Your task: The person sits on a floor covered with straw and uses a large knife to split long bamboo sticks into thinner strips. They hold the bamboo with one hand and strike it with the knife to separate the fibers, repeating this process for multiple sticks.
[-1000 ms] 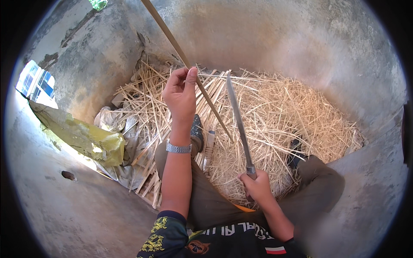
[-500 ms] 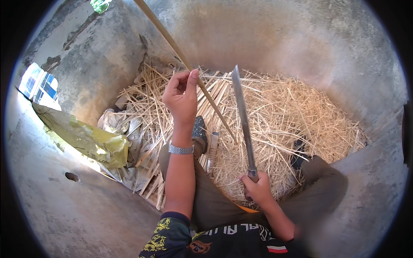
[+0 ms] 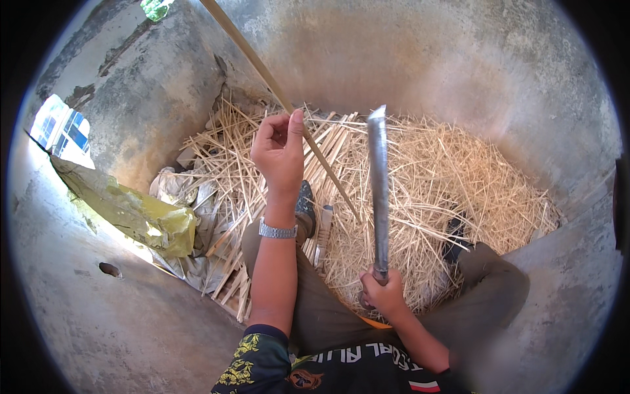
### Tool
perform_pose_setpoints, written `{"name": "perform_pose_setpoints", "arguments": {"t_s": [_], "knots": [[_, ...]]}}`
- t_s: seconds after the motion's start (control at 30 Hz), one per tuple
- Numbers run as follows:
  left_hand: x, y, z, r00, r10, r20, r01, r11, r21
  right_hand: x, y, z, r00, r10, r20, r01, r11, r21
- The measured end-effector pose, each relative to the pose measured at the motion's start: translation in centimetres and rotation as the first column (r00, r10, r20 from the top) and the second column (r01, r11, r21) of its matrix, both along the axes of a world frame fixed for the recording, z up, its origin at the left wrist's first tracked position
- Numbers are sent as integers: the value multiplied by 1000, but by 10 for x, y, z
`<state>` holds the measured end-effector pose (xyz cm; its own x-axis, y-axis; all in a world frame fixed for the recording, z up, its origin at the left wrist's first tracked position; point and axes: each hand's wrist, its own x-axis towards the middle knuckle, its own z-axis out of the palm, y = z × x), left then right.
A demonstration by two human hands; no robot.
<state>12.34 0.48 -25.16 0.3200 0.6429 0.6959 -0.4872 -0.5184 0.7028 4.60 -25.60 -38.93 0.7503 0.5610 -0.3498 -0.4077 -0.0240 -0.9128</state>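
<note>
My left hand (image 3: 281,148) is raised, thumb and fingers pinched on a long bamboo strip (image 3: 256,62). The strip slants from beyond the upper edge down to the right, its lower end near the middle of the shavings. Wrapped round the handle of a machete (image 3: 379,184) is my right hand (image 3: 387,293). The blade stands nearly upright, tip away from me, just right of the strip's lower end and apart from it in this view. A slim object with a pale wrapped part (image 3: 322,238) lies beside my left foot.
A deep heap of bamboo shavings (image 3: 433,177) spreads ahead and right, between my bent legs. Split bamboo strips (image 3: 237,289) pile at the left, by a torn yellow sheet (image 3: 154,220). Concrete walls (image 3: 420,59) curve around; a bright opening (image 3: 64,134) shows at left.
The machete has swung toward upright, its tip moving right and its handle slightly left with my right hand. My left hand and the bamboo strip have barely moved.
</note>
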Motion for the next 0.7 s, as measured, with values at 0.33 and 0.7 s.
{"name": "perform_pose_setpoints", "arguments": {"t_s": [0.33,0.7], "knots": [[-4,-2,-1,1000,-1,-1,1,997,83,11,-10,8,999,38,32,-36,996,-76],[-12,6,6,974,-210,-80,204,976,-83,17,-16,28,985,128,-112,-108,980,168]]}}
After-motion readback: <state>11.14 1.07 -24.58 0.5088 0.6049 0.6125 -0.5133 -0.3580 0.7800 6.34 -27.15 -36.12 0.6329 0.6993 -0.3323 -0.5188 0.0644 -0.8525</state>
